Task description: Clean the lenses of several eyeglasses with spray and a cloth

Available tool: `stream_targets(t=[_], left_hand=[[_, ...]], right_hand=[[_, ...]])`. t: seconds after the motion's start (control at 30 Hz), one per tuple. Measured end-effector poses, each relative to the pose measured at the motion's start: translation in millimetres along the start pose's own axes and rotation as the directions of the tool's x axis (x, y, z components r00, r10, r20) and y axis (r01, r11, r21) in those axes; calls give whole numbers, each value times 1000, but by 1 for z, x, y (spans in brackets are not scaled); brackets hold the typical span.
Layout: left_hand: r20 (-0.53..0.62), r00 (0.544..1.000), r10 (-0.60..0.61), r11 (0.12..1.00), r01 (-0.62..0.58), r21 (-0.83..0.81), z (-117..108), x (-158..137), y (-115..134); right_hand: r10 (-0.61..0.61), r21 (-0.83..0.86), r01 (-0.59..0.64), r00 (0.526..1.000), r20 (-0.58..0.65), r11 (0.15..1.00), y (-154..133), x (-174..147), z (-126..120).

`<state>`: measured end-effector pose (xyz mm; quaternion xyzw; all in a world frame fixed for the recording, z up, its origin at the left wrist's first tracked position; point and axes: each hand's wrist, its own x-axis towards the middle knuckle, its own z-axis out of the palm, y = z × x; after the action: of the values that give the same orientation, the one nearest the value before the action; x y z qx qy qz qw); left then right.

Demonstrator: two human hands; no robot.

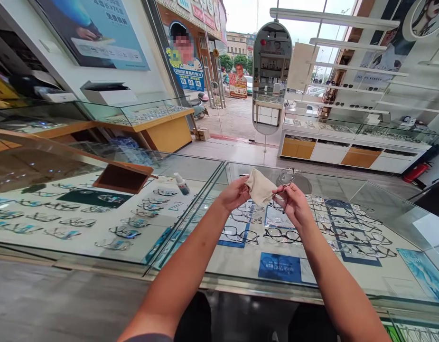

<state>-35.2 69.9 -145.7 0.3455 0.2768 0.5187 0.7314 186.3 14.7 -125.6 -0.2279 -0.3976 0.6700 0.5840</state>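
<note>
Above the glass counter (219, 266), my left hand (237, 192) pinches a beige cleaning cloth (261, 186) by its left side. My right hand (293, 202) grips a pair of eyeglasses (286, 176) with thin dark frames, one lens standing up above the fingers. The cloth's right edge reaches the fingertips of my right hand, by the lower part of the glasses. Whether the cloth touches a lens, I cannot tell. Part of the frame is hidden behind my right fingers.
Rows of glasses lie beneath the counter glass. On top, to the left, stand a small spray bottle (181, 184) and a brown-framed tabletop mirror (123, 177). Beyond the counter are a tall oval mirror (272, 76) and more display cases. A fire extinguisher (416, 172) stands at the right.
</note>
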Motion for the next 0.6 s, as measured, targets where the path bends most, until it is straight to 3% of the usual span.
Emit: stream_targets(t=[0.27, 0.6], left_hand=[[-89, 982, 167, 986, -168, 4, 8, -5, -2], [-62, 991, 119, 991, -122, -50, 22, -9, -15]], right_hand=[[71, -22, -70, 995, 75, 997, -1, -5, 6], [99, 48, -105, 988, 118, 993, -6, -10, 11]])
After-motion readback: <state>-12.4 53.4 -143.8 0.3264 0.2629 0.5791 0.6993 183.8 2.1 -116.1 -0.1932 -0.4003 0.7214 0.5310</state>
